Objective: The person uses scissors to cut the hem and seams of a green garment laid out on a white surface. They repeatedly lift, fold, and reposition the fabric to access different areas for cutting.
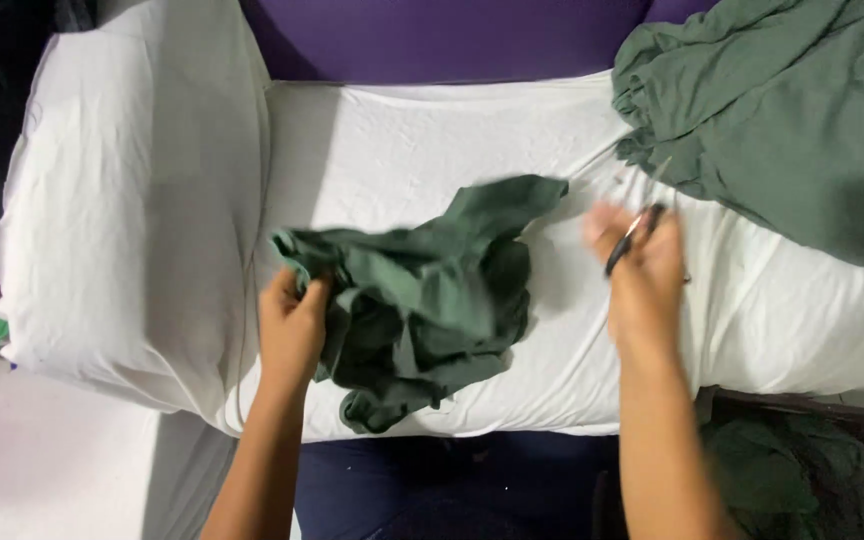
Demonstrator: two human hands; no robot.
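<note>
A crumpled dark green piece of cloth [422, 290] lies on the white sheet [402, 150] in front of me. My left hand [292, 320] grips its left edge. My right hand [637, 265], blurred by motion, holds a pair of scissors [637, 225] with dark handles just right of the cloth, blades pointing up and away. The scissors do not touch the cloth.
A large pile of the same green fabric [782, 120] covers the far right of the sheet. A white pillow [122, 200] lies at the left. More green fabric [782, 470] sits low at the right, and a purple surface [442, 35] lies behind.
</note>
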